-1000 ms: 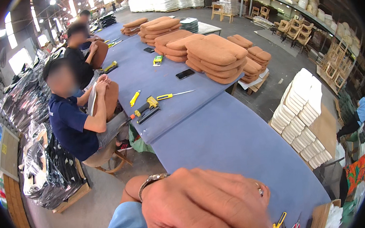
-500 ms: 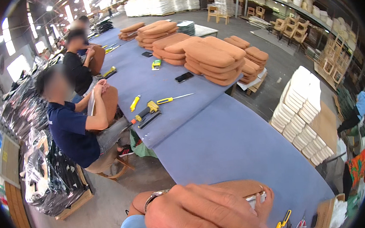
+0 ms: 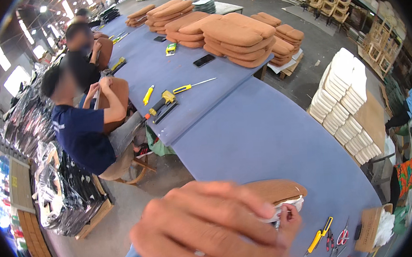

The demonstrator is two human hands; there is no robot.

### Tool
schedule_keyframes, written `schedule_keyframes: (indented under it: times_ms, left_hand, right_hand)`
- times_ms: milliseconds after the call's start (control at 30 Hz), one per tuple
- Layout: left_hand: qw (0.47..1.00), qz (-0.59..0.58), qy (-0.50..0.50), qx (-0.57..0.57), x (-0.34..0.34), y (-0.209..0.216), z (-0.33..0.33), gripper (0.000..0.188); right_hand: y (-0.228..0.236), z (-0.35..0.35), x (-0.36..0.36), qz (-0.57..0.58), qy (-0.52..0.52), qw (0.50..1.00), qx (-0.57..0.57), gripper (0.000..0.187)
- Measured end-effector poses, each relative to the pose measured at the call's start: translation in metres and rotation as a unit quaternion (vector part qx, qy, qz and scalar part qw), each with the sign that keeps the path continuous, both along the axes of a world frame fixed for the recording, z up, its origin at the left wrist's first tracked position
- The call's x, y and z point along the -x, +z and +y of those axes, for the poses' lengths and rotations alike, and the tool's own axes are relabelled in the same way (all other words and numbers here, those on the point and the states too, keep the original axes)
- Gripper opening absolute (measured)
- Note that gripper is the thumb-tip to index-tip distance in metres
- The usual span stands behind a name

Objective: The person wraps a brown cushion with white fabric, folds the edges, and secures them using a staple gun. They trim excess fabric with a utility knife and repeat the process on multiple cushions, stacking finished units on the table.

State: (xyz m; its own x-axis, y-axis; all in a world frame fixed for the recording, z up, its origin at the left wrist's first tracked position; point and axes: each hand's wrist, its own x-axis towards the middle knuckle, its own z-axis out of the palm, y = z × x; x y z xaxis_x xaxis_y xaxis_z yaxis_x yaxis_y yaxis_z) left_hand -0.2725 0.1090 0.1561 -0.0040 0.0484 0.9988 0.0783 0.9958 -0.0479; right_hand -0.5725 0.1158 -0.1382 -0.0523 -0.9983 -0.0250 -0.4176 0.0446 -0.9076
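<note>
A brown fabric cushion (image 3: 278,189) lies at the near part of the blue table, white filling or lining (image 3: 291,202) showing along its open edge. My right hand (image 3: 289,224) is at that edge, fingers pinched on the white material; a small greyish thing by the fingertips is too unclear to name. Large and slightly blurred in front, my left hand (image 3: 203,224) has its fingers bent together and pointing right, one fingertip near the cushion's edge. It covers much of the cushion, and whatever it grips is hidden.
A yellow cutter (image 3: 320,235), red-handled scissors (image 3: 342,237) and a cardboard box (image 3: 370,229) are to the right. Farther off lie a yellow staple gun (image 3: 163,103), a screwdriver (image 3: 193,86), a phone (image 3: 204,61) and stacked brown cushions (image 3: 237,35). Co-workers (image 3: 84,130) sit at left.
My view has shifted, moving the table contents slightly up. My left hand has moved up and left, and its wristwatch is hidden now. The right fingers have gone from the cushion's edge into a pinch.
</note>
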Motion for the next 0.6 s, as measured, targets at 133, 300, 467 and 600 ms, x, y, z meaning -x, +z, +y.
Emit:
schedule_keyframes:
  times_ms: [133, 300, 467, 600]
  left_hand:
    - [0.987, 0.068, 0.027, -0.145, 0.021, 0.012, 0.027, 0.045]
    - [0.995, 0.048, -0.030, -0.085, 0.016, 0.010, 0.005, 0.020]
    - [0.991, -0.005, 0.099, -0.089, 0.017, 0.008, 0.009, 0.010]
    - [0.980, -0.042, 0.195, -0.023, 0.034, 0.003, -0.004, 0.013]
  right_hand:
    - [-0.055, 0.004, -0.003, -0.074, 0.048, 0.994, -0.064, 0.019]
    - [-0.076, 0.002, 0.011, -0.167, -0.022, 0.975, -0.147, 0.031]
    - [-0.089, 0.009, 0.020, -0.173, -0.023, 0.961, -0.215, 0.038]
    - [-0.108, 0.014, 0.028, -0.165, -0.046, 0.965, -0.199, 0.034]
